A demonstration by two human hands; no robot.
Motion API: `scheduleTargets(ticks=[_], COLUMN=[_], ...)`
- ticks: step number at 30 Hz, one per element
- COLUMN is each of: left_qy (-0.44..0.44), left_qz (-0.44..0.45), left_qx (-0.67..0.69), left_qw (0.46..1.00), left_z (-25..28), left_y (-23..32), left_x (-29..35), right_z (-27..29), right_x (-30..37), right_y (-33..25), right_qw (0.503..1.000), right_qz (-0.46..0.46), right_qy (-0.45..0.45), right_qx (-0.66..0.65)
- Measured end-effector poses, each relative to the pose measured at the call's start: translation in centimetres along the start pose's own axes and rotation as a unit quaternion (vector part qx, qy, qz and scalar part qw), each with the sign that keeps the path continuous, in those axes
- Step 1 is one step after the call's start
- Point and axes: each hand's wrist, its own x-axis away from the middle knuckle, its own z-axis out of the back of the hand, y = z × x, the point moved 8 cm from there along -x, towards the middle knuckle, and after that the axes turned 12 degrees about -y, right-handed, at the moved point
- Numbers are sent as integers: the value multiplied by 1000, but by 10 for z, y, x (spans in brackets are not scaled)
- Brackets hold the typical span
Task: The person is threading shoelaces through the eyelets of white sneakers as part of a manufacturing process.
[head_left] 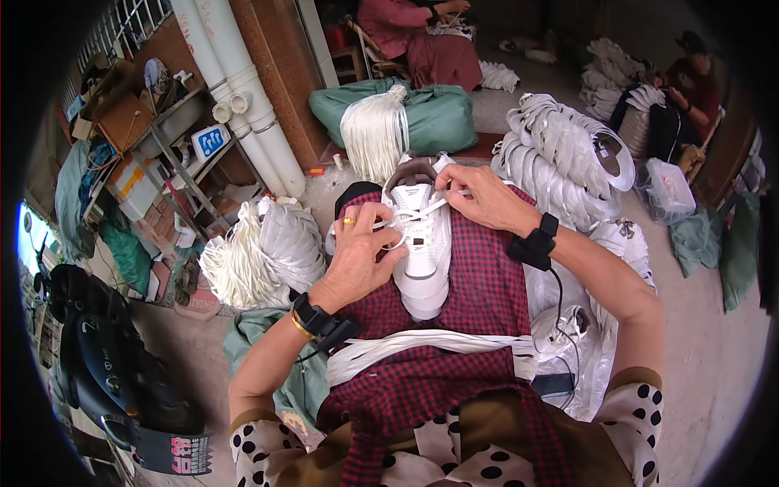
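A white sneaker upper lies on my lap over a red-and-black checked apron, its toe toward me. A white shoelace crosses its tongue and runs through some of the eyelets. My left hand is at the shoe's left side, fingers pinched on the lace. On the other side, near the ankle opening, my right hand pinches the lace between thumb and forefinger. Loose white laces lie across my lap, nearer to me than the toe.
Beyond my knees a white lace bundle drapes over a green sack. Stacked white uppers stand at right, with another lace bundle at left. A scooter is parked far left. Two other people sit farther back.
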Motion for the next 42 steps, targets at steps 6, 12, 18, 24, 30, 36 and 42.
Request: scheduleTargets(ticks=[6,12,18,24,30,36,42], left_qy=[-117,-157,-224,-152,-100,155,162], left_qz=[5,-6,-11,15,-5,12,99], left_qx=[505,472,558,421,321,67,56], left_qw=[855,867,799,894,942,986,980], left_z=[-7,-8,-18,-14,-4,12,-6], left_y=[-38,-34,-34,-55,-47,-27,-35], left_x=[-11,-14,-13,-15,-13,-21,-22], right_z=[2,3,2,2,3,-4,-4], right_x=[-5,-7,-2,-3,-3,-4,4], right_y=[23,25,23,24,27,34,50], right_qw=[997,995,995,995,993,991,953], right_qz=[-32,-63,-67,-76,-58,-47,-16], right_qy=[31,20,11,9,36,22,-2], right_qx=[-56,-79,-77,-69,-93,-122,-303])
